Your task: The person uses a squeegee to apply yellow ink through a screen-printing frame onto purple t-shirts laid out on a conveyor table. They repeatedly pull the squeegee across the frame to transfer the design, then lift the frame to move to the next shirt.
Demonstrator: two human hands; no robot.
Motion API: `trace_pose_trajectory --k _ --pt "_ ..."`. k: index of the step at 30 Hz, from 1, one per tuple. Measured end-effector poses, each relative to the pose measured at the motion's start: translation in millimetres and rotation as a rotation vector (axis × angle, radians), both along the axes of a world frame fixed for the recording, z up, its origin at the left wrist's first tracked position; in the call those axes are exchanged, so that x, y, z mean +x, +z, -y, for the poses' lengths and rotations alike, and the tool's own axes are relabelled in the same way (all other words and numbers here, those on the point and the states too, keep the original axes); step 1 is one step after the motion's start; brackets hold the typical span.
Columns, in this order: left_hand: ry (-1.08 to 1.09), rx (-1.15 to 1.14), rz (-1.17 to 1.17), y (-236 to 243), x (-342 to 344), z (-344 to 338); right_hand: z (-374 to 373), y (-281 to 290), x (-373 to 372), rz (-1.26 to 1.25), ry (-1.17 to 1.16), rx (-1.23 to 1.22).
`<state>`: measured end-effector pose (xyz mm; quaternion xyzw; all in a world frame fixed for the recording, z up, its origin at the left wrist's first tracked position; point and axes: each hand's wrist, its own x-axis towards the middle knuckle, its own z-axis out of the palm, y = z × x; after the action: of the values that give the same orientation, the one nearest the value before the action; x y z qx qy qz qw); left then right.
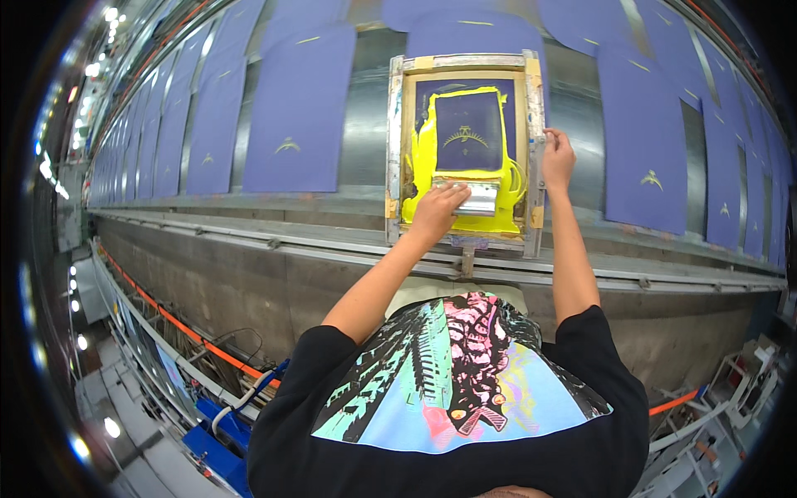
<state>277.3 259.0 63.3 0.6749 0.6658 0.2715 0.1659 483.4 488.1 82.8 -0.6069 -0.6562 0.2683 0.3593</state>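
A screen printing frame (395, 124) lies on the long table, with thick yellow ink (425, 149) around a dark panel (470, 124) that bears a small curved design. Near the frame's lower end, my left hand (440, 212) is closed over a squeegee (481, 199) with a shiny metal body, which rests in the yellow ink. My right hand (559, 158) grips the frame's right side, its fingers curled at the edge. Beneath the frame, a purple fabric piece (477, 31) shows past the far end.
Purple fabric pieces (295, 108) with small yellow prints lie in rows to both sides on the grey tabletop (369, 124). A metal rail (332, 241) runs along the table's near edge. Blue equipment (217, 452) stands at the lower left, white metal racks (714, 432) at the lower right.
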Motion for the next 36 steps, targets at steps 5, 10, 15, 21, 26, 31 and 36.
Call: trace_pose_trajectory --k 5,10,15,21,26,31,36 --pt "-0.001 -0.068 0.051 16.4 -15.9 21.0 48.9 -3.5 -22.4 -0.019 -0.044 -0.042" --pt "0.029 -0.113 0.061 17.7 -34.3 12.1 48.1 -27.4 -39.0 -0.104 -0.008 -0.064" --pt "0.083 -0.094 0.034 1.1 -56.4 11.9 54.0 -34.9 -64.9 -0.16 0.005 -0.079" --pt "0.171 -0.06 0.004 15.9 -38.1 20.9 42.6 -27.8 -52.8 -0.125 0.02 -0.076" --pt "0.033 -0.008 -0.128 10.3 -27.7 47.4 31.2 -33.3 -31.1 -0.121 -0.002 -0.024" --pt "0.065 0.112 -0.27 -31.3 -28.8 10.9 42.6 -35.6 -14.8 -0.087 -0.014 -0.07" --pt "0.142 -0.267 -0.098 4.5 -109.3 -152.0 31.9 -39.1 -16.8 -0.12 -0.009 -0.025"
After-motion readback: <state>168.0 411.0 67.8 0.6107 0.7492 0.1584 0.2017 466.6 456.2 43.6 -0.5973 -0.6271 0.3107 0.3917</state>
